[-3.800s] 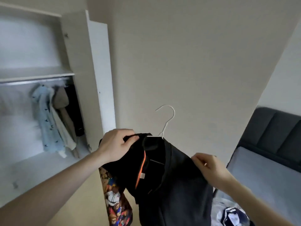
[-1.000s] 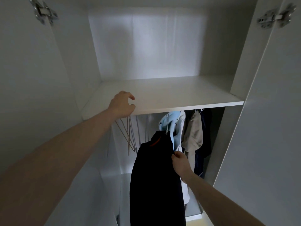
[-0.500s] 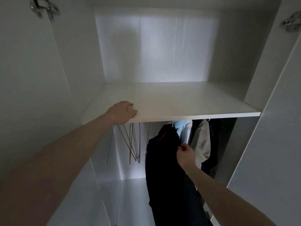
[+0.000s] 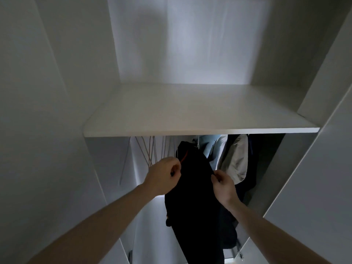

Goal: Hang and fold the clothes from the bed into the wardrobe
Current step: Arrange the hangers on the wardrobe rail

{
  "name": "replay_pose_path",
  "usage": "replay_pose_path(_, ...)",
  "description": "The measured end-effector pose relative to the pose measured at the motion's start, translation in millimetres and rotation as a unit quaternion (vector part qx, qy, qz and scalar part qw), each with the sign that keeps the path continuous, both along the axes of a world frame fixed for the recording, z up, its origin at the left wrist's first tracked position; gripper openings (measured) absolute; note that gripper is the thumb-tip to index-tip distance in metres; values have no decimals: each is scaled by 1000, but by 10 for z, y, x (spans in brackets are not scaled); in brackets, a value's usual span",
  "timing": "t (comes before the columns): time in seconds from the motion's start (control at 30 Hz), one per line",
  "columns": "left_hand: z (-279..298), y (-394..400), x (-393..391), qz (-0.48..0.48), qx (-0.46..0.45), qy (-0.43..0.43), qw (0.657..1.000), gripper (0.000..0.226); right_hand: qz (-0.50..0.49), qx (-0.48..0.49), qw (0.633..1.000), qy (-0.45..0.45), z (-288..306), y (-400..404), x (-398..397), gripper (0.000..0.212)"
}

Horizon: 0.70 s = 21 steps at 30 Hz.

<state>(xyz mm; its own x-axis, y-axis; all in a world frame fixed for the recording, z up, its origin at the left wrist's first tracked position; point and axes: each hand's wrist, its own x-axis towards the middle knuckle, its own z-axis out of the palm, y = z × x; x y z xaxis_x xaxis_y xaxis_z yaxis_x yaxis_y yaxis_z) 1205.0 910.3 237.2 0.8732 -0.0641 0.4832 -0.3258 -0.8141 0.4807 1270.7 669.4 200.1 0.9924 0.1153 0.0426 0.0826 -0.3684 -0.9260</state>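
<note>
Under the white shelf [image 4: 190,119] of the wardrobe [image 4: 57,92], a dark jacket [image 4: 194,187] with an orange strip at the collar hangs among the other clothes, its hanger top hidden behind the shelf edge. The left hand [image 4: 163,176] has its fingers curled and pinches the jacket's left shoulder edge near the collar. The right hand [image 4: 223,184] pinches the fabric at the opposite shoulder with bent fingertips. To the left of the jacket hang several empty hangers [image 4: 152,149]; to its right hang a light blue shirt [image 4: 211,147], a pale grey garment [image 4: 236,159] and something dark behind them.

The step in hand looks like settling this garment: it seems to be on the rail, and both hands are squaring the shoulders on the hanger. The next move probably calls for letting go of both shoulders without tugging the jacket askew, then going to the bed, which is out of view, for another piece.
</note>
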Motion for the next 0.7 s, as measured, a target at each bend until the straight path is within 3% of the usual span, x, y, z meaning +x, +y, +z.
replay_pose_path(0.1,-245,10,363,56,-93,162,981,28,3,6,1000,5,-38,-121,-52,19)
replay_pose_path(0.2,-228,-87,729,86,-217,290,928,57,2,15,1000,14,-60,-192,-102,25)
replay_pose_path(0.3,-193,-185,1066,108,-229,341,906,50,10,36,999,19,-36,-214,-132,24)
replay_pose_path(0.37,-216,-248,1207,102,-218,368,898,40,17,35,999,20,-8,-233,-136,22)
replay_pose_path(0.47,-311,-252,1335,113,-212,388,890,42,19,25,999,21,29,-314,-133,25)
replay_pose_path(0.6,-368,-80,1349,192,-250,291,903,36,-1,-9,1000,7,30,-444,-123,25)
replay_pose_path(0.7,-453,93,1307,192,-162,300,920,62,-24,-19,999,10,32,-436,-102,30)
